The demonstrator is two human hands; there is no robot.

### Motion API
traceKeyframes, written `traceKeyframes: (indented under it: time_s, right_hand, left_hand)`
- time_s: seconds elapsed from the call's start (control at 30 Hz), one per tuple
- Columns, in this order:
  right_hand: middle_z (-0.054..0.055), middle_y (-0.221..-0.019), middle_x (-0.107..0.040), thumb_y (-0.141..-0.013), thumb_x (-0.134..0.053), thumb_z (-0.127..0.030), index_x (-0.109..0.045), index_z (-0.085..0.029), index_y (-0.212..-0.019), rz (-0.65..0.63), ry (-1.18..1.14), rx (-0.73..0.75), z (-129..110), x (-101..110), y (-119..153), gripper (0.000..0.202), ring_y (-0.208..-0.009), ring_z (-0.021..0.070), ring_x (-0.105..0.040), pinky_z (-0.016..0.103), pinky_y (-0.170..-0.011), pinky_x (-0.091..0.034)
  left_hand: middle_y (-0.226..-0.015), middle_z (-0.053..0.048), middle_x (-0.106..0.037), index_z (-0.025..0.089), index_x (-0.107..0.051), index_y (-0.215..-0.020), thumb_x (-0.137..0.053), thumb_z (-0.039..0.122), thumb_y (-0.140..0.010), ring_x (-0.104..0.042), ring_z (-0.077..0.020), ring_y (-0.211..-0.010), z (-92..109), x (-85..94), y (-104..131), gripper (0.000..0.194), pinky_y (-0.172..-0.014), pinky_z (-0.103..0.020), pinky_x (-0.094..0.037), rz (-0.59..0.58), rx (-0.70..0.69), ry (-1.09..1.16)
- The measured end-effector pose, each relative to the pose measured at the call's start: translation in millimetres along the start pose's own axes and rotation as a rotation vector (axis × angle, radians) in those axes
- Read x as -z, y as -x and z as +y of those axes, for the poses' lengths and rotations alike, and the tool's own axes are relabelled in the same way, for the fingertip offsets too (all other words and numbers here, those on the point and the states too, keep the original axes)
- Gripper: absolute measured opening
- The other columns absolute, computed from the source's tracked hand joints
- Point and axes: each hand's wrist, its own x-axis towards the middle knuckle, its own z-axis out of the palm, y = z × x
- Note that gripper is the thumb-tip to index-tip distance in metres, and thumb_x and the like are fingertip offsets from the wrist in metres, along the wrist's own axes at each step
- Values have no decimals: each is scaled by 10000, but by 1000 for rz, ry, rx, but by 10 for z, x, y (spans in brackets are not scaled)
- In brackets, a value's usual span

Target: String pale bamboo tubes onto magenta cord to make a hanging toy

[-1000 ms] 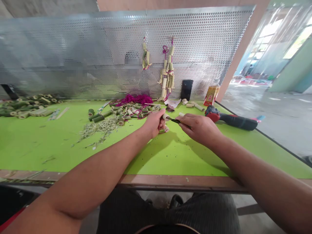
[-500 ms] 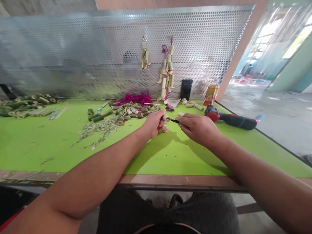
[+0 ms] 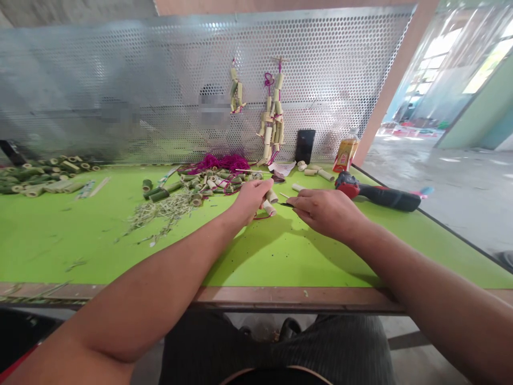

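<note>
My left hand [image 3: 251, 199] is closed around short bamboo tubes. One tube [image 3: 272, 197] points its open end to the right, and a paler tube [image 3: 269, 209] sits just below it with a thin reddish-purple cord [image 3: 262, 217] looping beneath. Across a small gap, my right hand [image 3: 323, 209] pinches a slim dark tool [image 3: 286, 204]; its tip faces the tubes without touching them. A thin pale stick [image 3: 284, 196] also juts from the right fingers. Most of the tool is hidden in the hand.
Cut bamboo tubes [image 3: 172, 187], shavings [image 3: 164, 211] and purple cord [image 3: 226, 162] lie left of my hands. Behind are hanging bamboo figures [image 3: 267, 133], a phone [image 3: 305, 145] and a bottle [image 3: 345, 154]. A red-and-black power tool [image 3: 385, 198] lies right. More bamboo [image 3: 44, 174] is far left.
The dark tool's tip has drawn away from the tube's open end, leaving a gap. The pale stick and the lower tube now show more clearly.
</note>
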Motion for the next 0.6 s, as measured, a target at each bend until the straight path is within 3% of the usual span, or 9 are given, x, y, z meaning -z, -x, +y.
traceKeyframes:
  time_s: [0.17,0.37,0.6]
  right_hand:
    - [61,-930,-739,-975,-482,-284,-752,-286,-1128,10,-29,6,18,-3,5,310,-776,187,-641,286,-583,-352]
    - [56,-992,-753,-989,-453,-302,-749,-254,-1141,130,-52,-32,32,-12,7,336,-811,185,-657,280,-568,-340]
    - [73,-971,-743,-1001,-425,-333,-753,-249,-1147,123,-47,-56,-7,-1,8,369,-810,187,-631,266,-571,-333]
  left_hand:
    - [-453,40,-429,181,-506,-605,-666,401,-880,-322,-59,-357,-11,55,-45,387,-371,-210,-278,-5,22,74]
    - [-366,72,-295,202,-428,-567,-596,370,-927,-271,-70,-322,41,52,-55,432,-367,-214,-280,46,193,215]
    - [-370,67,-328,192,-455,-576,-594,302,-919,-260,-59,-314,93,-33,20,385,-347,-207,-242,32,221,165]
